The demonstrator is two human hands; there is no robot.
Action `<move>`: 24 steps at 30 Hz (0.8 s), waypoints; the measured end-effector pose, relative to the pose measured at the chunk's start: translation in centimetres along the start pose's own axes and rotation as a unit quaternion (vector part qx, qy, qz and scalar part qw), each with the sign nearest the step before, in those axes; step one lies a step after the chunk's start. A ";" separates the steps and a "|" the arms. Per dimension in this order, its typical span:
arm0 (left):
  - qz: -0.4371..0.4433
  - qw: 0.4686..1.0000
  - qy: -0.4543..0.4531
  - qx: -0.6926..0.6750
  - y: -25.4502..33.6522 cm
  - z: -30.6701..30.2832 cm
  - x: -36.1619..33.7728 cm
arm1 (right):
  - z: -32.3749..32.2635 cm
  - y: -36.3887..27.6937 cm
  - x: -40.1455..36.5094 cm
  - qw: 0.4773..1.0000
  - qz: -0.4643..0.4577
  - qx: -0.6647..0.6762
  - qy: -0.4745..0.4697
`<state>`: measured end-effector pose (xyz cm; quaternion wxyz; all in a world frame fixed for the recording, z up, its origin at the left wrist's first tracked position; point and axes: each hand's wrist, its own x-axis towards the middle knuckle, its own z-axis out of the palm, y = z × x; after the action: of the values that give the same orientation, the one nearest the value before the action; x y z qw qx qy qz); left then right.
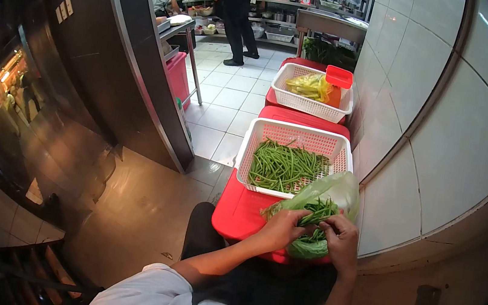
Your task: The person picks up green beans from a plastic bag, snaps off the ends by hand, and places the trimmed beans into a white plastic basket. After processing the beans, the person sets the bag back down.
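Observation:
My left hand (281, 228) and my right hand (340, 236) are close together over a translucent green plastic bag (342, 189). Both have their fingers closed on green beans (319, 210) at the bag's opening. More cut or bunched beans show inside the lower part of the bag. Just beyond lies a white perforated plastic basket (243, 161) with a heap of long green beans (285, 165) in it. Basket and bag rest on a red lid (228, 208) in front of my lap. The fingertips partly hide what each hand pinches.
Behind stands a second white basket (307, 106) with a yellow bag (310, 87) and a red container (339, 77). A tiled wall (409, 99) runs along the right. Two people work in the kitchen beyond, near a metal table (177, 28) and a pink bin (177, 77).

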<state>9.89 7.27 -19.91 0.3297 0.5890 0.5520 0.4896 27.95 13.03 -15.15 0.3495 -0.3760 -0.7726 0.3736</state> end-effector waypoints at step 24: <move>-0.117 0.950 -0.084 -0.277 -2.9 -0.2 0.8 | 1.6 4.9 -1.2 0.866 0.145 0.477 -0.051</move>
<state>8.66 8.48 -22.35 0.5800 0.4443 0.4303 0.5302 28.78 13.67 -20.32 0.3886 -0.2517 -0.4541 0.7612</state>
